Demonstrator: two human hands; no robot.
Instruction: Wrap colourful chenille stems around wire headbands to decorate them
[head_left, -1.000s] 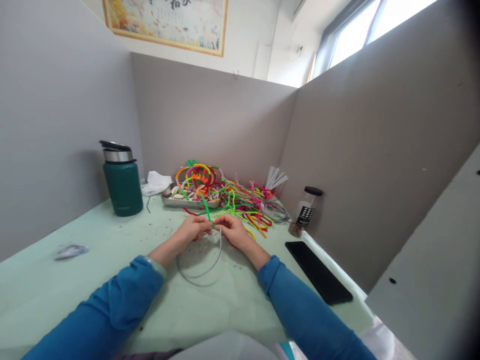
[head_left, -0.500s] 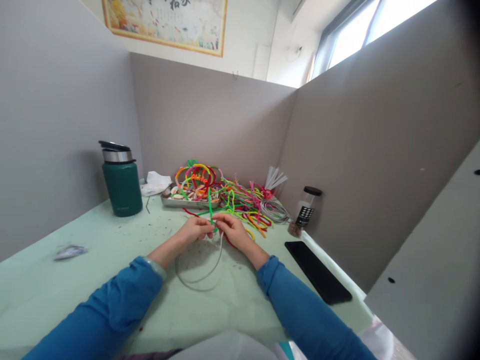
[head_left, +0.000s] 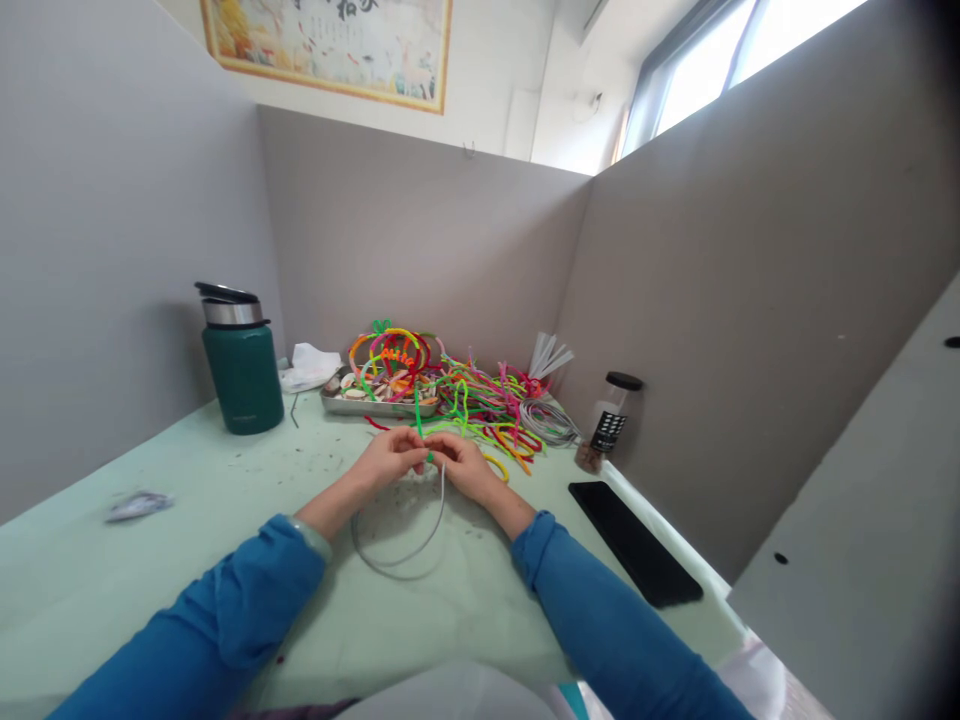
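Note:
Over the middle of the table, my left hand [head_left: 390,462] and my right hand [head_left: 461,466] meet with fingertips pinched together. Between them is a green pipe cleaner [head_left: 418,408]; one length stands up above the fingers and a small green bit shows below. A thin grey hoop [head_left: 399,577] hangs from my right fingers and curves down to the left, passing behind my left hand. My left fingers are closed on the pipe cleaner, my right ones on the hoop near where the green meets it. The exact join is hidden by the fingertips.
Behind the hands lie a metal tray [head_left: 375,407] of small pieces, a colourful pile of pipe cleaners [head_left: 491,385] and a grey wire coil [head_left: 551,423]. A green bottle [head_left: 244,370] stands left; a clear jar [head_left: 606,425] and black phone [head_left: 634,540] are right. Grey partitions enclose the table.
My left fingers have risen slightly and curled more around the green pipe cleaner, so less of its upright length shows. The hoop stays nearly where it was.

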